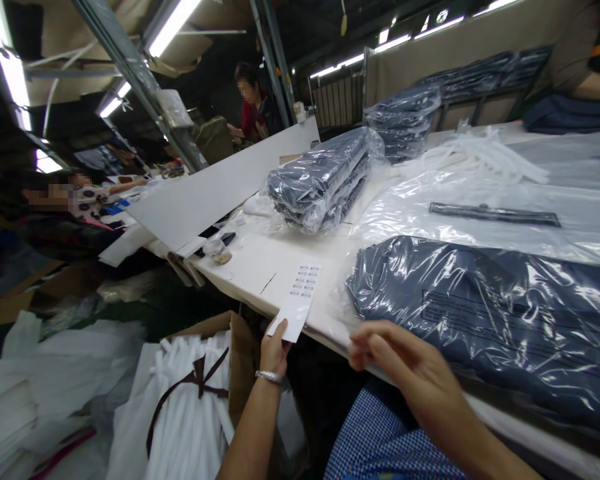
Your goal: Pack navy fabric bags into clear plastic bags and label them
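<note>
My left hand point(275, 350) pinches the near end of a white sheet of stickers point(294, 313), thumb on top. Small printed labels in two columns show on the sheet's far half, which lies over the table edge. My right hand point(397, 353) is raised at the table's edge with its fingers curled in towards the thumb. Whether a small thing is between those fingers I cannot make out. Just beyond it lies a dark blue folded garment in a clear plastic bag point(485, 300), with a block of print on the bag.
More bagged dark garments point(325, 177) are stacked on the white table point(250, 267). A small clear tub point(217, 252) stands near its left edge. White strips point(485, 157) lie on plastic sheeting at the back. Below left, a carton point(245, 353) holds tied white tubes point(190, 413). Other people work farther off.
</note>
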The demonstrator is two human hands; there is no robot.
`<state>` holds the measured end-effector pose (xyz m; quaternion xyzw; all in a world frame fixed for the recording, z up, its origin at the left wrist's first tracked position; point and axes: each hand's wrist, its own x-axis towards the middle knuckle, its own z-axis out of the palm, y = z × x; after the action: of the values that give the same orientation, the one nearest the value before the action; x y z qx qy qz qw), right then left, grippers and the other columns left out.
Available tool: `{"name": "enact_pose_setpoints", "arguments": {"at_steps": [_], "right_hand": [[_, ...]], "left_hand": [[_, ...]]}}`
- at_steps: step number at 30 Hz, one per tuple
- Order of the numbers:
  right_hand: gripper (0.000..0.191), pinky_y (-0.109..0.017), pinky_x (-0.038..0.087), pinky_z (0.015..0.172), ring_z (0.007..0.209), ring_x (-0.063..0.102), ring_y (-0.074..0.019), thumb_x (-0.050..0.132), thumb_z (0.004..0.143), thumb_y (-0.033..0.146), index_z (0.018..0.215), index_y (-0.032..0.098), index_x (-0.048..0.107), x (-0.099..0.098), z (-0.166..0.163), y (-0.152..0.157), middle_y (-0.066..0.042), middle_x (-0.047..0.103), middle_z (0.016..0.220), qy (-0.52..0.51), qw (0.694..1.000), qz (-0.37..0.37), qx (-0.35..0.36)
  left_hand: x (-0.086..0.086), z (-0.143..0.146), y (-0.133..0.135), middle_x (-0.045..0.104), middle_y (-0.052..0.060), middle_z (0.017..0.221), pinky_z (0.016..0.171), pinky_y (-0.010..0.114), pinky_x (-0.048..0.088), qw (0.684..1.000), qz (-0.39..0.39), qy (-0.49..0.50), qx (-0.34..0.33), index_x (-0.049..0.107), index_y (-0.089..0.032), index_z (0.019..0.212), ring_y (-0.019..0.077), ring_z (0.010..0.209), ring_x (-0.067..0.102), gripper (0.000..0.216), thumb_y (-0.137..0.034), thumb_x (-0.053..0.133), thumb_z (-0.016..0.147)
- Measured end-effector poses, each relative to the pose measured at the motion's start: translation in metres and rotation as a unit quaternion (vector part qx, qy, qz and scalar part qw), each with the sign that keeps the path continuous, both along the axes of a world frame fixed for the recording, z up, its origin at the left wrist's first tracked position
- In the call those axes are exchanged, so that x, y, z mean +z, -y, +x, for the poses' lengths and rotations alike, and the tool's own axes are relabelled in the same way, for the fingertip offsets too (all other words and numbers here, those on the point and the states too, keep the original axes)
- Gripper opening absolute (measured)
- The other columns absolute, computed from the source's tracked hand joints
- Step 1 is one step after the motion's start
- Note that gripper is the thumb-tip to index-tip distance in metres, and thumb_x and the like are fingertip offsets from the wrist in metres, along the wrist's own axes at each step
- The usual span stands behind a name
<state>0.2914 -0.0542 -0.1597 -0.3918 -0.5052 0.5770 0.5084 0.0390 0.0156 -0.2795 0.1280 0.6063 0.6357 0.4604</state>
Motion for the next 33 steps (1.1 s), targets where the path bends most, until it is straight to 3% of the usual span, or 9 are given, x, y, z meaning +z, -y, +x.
{"name": "enact_pose_setpoints", "arguments": {"at_steps": [5,9,13,16,18,20,22,24,33], "right_hand": [[0.051,-0.040,0.051,0.095,0.108,0.065,-0.0262,0.069,0.079,0.056,0.112,0.017,0.068,-0.072,-0.046,-0.042,-0.014,0.067,0.121,-0.074,0.972,-0.212,0.061],[0.044,-0.039,0.051,0.095,0.103,0.067,-0.0240,0.068,0.081,0.052,0.106,0.016,0.070,-0.106,-0.074,-0.045,-0.012,0.071,0.112,-0.157,0.957,-0.222,0.097],[0.041,-0.036,0.056,0.080,0.085,0.070,-0.0232,0.076,0.073,0.050,0.096,0.017,0.070,-0.113,-0.086,-0.039,-0.007,0.075,0.091,-0.172,0.960,-0.220,0.009],[0.043,-0.034,0.056,0.073,0.077,0.069,-0.0225,0.076,0.070,0.052,0.096,0.018,0.069,-0.120,-0.087,-0.036,-0.005,0.074,0.081,-0.129,0.970,-0.206,-0.024],[0.044,-0.034,0.055,0.069,0.074,0.068,-0.0221,0.076,0.070,0.053,0.095,0.017,0.068,-0.125,-0.086,-0.035,-0.004,0.073,0.077,-0.105,0.975,-0.192,-0.029],[0.044,-0.032,0.053,0.066,0.070,0.066,-0.0208,0.076,0.070,0.054,0.092,0.016,0.068,-0.129,-0.084,-0.033,-0.003,0.072,0.073,-0.090,0.979,-0.180,-0.029],[0.044,-0.030,0.050,0.063,0.065,0.064,-0.0188,0.077,0.069,0.054,0.088,0.016,0.067,-0.130,-0.083,-0.031,-0.003,0.070,0.070,-0.083,0.981,-0.173,-0.030],[0.044,-0.028,0.048,0.060,0.062,0.061,-0.0170,0.077,0.068,0.054,0.085,0.015,0.066,-0.130,-0.081,-0.029,-0.002,0.068,0.067,-0.077,0.982,-0.168,-0.039],[0.027,-0.036,0.053,0.082,0.085,0.069,-0.0242,0.072,0.077,0.043,0.085,0.018,0.071,-0.132,-0.074,-0.022,-0.007,0.074,0.086,-0.044,0.994,-0.081,-0.058]], "left_hand": [[0.010,0.020,0.046,0.073,0.014,0.107,0.068,0.024,0.060,0.997,-0.009,0.067,-0.026,0.070,-0.010,0.103,0.0171,0.082,0.071,0.023,-0.014,0.068,0.081],[0.011,0.035,0.076,0.072,0.015,0.112,0.075,0.029,0.060,0.996,-0.021,0.080,-0.045,0.069,-0.011,0.108,0.0209,0.090,0.071,0.029,-0.018,0.071,0.080],[0.008,0.037,0.096,0.069,0.016,0.118,0.087,0.037,0.057,0.995,-0.039,0.029,-0.091,0.064,-0.013,0.117,0.0263,0.102,0.068,0.042,-0.031,0.072,0.080],[0.017,0.028,0.099,0.063,0.013,0.127,0.099,0.042,0.050,0.980,-0.022,-0.186,-0.069,0.057,-0.020,0.128,0.0267,0.114,0.061,0.051,-0.042,0.067,0.083],[0.029,0.023,0.095,0.060,0.010,0.131,0.108,0.044,0.041,0.919,0.027,-0.390,-0.043,0.058,-0.025,0.129,0.0267,0.123,0.054,0.051,-0.042,0.068,0.082],[0.042,0.023,0.086,0.064,0.009,0.123,0.111,0.043,0.036,0.849,0.079,-0.513,-0.095,0.067,-0.027,0.117,0.0263,0.121,0.054,0.037,-0.037,0.069,0.082],[0.051,0.029,0.075,0.070,0.008,0.109,0.107,0.042,0.040,0.817,0.113,-0.531,-0.197,0.074,-0.029,0.103,0.0256,0.110,0.059,0.021,-0.033,0.066,0.084],[0.053,0.036,0.065,0.072,0.007,0.101,0.100,0.040,0.045,0.807,0.125,-0.508,-0.273,0.075,-0.029,0.098,0.0250,0.100,0.062,0.017,-0.031,0.064,0.085],[0.044,0.049,0.052,0.073,0.006,0.094,0.097,0.036,0.045,0.821,0.116,-0.468,-0.305,0.077,-0.029,0.089,0.0236,0.094,0.063,0.012,-0.024,0.073,0.078]]}}
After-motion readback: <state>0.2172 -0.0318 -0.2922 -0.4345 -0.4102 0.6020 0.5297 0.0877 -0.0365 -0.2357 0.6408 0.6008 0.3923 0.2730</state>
